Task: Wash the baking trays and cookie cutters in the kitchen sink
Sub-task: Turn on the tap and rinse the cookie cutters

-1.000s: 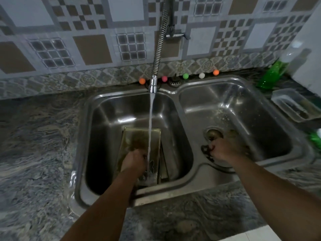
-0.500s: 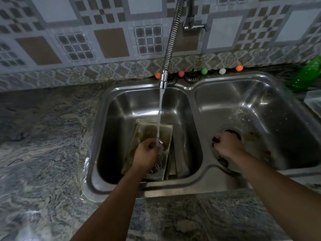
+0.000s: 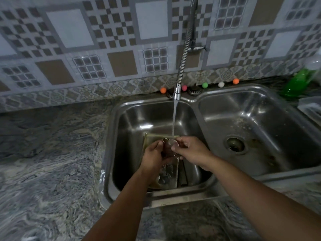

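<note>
We see both hands meeting over the left basin of the double sink (image 3: 196, 101), under the water stream (image 3: 173, 119) from the spring faucet (image 3: 184, 54). The left hand (image 3: 152, 157) curls its fingers round a metal cookie cutter (image 3: 171, 147); the right hand (image 3: 191, 150) pinches the cutter's right edge. Below them a greasy baking tray (image 3: 169, 178) leans against the basin's front wall, with more cutters lying in it.

No writing, label, brand, number or sign can be read anywhere here. The green bottle (image 3: 295, 84) at the far right is too blurred to show any print. The wall tiles (image 3: 69, 30) carry only checked and squared patterns, not letters.
</note>
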